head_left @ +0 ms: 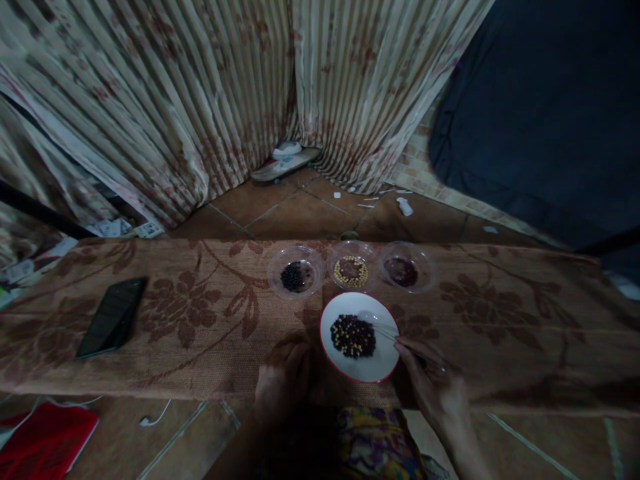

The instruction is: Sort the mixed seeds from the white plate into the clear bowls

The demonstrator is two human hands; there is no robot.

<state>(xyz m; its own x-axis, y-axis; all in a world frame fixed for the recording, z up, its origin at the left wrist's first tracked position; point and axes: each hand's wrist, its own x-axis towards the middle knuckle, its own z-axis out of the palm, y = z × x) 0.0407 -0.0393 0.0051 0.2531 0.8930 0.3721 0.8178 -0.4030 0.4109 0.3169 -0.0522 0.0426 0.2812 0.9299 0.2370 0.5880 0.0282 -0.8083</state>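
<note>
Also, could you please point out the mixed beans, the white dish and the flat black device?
Mixed beans point(354, 337), head view: middle of the pile.
White dish point(384, 357), head view: bare inner surface at its lower right.
Flat black device point(113, 317), head view: middle of its top face.

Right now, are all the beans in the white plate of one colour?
No, the beans in the white plate are mixed, pale yellow and dark.

I take this for a room in a home. Beyond the long table under its brown flower-patterned cloth point(200, 360) I see floor-length striped fabric curtains with reddish blooms point(240, 87), and a long, flat skateboard with blue wheels point(287, 167) at their foot. Square reddish-brown floor tiles point(235, 215) show on the table's far and near sides.
</note>
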